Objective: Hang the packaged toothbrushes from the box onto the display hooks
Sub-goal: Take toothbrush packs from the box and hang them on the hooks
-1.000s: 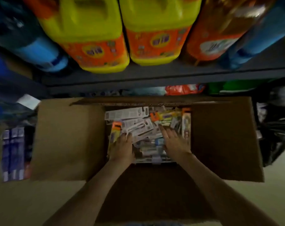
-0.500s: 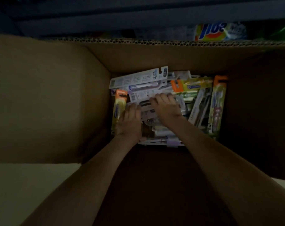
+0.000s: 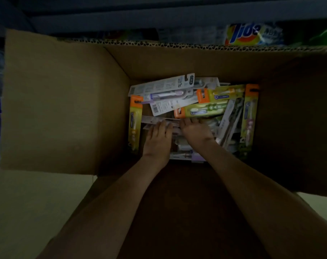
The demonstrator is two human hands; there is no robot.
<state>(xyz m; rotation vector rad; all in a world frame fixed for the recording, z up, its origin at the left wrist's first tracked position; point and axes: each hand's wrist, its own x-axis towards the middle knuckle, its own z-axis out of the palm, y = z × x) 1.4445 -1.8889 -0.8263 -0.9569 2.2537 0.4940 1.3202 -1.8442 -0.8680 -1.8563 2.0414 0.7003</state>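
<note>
Bare forearms (image 3: 112, 199) — left hand (image 3: 157, 139) and right hand (image 3: 196, 131) bare too.

The whole view is dim and underexposed: the left wall of the box (image 3: 61, 109) and the floor (image 3: 28, 202) catch the most light, while the box's right and near sides sink into almost black shadow. The packaged toothbrushes (image 3: 205, 109) are faintly lit and their print is smeared. The wide lens bows the dark, soft-focus shelf (image 3: 159, 15) above.
</note>
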